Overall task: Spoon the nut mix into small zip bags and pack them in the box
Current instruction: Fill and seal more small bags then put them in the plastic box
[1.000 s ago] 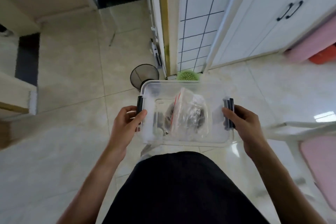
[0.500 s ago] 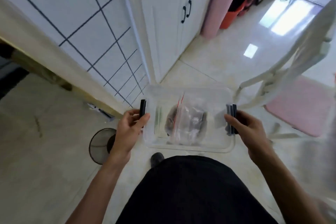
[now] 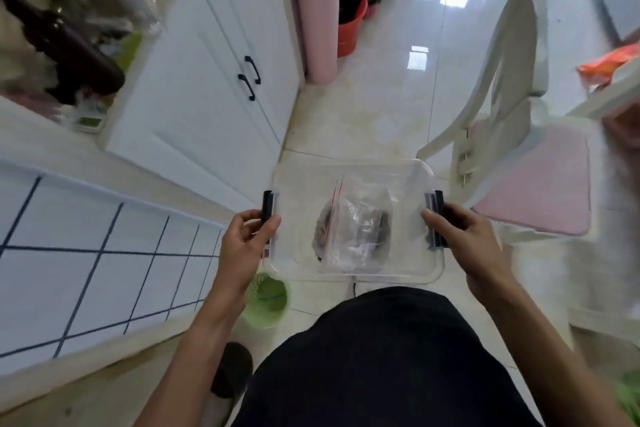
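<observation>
The clear plastic box point(image 3: 353, 218) is carried level between the two hands, out in front of the person's waist and above the tiled floor point(image 3: 367, 114). The left hand point(image 3: 244, 246) grips the box's left end, thumb and fingers curled round the black latch point(image 3: 267, 204) there; the right hand point(image 3: 464, 236) grips the opposite end the same way, fingers wrapped over the black latch point(image 3: 437, 218) on that side. Midway between the hands, inside the box, lie filled zip bags point(image 3: 353, 232) with red seal lines, dark nut mix showing through the plastic; how many bags there are cannot be told. Whether a lid is on is hard to say through the clear plastic. Beyond the right hand stands a white chair point(image 3: 502, 107) with a pink cushion; beyond the left hand are white cabinet doors point(image 3: 214, 80), and below the left wrist a green basket point(image 3: 266, 302) sits on the floor. Judging by this, spooning and packing look finished and the step in hand is carrying the packed box. The next move calls for keeping both grips even so the box stays level, and lowering it flat onto a surface before either hand lets go.
</observation>
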Demonstrator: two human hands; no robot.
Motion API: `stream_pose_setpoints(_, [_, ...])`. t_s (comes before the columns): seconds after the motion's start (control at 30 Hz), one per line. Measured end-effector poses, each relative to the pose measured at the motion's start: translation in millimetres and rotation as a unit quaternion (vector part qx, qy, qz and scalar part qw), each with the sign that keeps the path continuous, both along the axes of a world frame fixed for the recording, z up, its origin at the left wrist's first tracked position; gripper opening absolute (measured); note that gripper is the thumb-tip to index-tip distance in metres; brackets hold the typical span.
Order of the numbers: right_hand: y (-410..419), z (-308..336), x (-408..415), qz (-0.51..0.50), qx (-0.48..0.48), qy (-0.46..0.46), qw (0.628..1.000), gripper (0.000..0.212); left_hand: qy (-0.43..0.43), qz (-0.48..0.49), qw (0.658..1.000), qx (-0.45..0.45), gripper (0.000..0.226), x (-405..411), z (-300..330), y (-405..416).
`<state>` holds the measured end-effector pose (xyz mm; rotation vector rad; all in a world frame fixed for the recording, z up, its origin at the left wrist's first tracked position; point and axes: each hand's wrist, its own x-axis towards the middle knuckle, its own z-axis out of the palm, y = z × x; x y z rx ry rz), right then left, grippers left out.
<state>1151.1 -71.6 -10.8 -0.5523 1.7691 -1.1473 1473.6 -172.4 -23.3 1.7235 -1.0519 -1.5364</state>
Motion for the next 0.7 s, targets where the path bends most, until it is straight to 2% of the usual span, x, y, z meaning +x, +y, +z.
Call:
stream_pose_setpoints(0.17, [-107.2, 11.9, -73.0, 0.007, -0.014, -0.003, 1.0, 0.011, -0.006, 0.022, 1.0, -0.008, 0.064, -69.1, 16.4, -93.7])
stream_pose_setpoints(0.37, [-210.7, 18.8, -132.9, 0.005, -0.025, 0.004, 1.0, 0.025, 0.003, 0.032, 0.999, -0.032, 0.055, -130.3, 32.3, -193.8])
stream_pose_setpoints(0.5, [-264.9, 17.6, -155.1, -0.004, -0.02, -0.005, 1.0, 0.009, 0.007, 0.028, 0.999, -0.032, 0.054, -159.4, 29.8, -257.2])
stream_pose_setpoints(0.63, [-328.6, 14.1, -182.6, -0.018, -0.014, 0.011, 1.0, 0.004, 0.011, 0.011, 0.999, -0.032, 0.051, -193.3, 17.2, -334.7])
stream_pose_setpoints(0.7, [-362.9, 15.0, -196.8, -0.022, -0.01, 0.013, 1.0, 0.009, 0.023, 0.008, 0.999, -0.03, 0.047, -211.3, 13.2, -374.0])
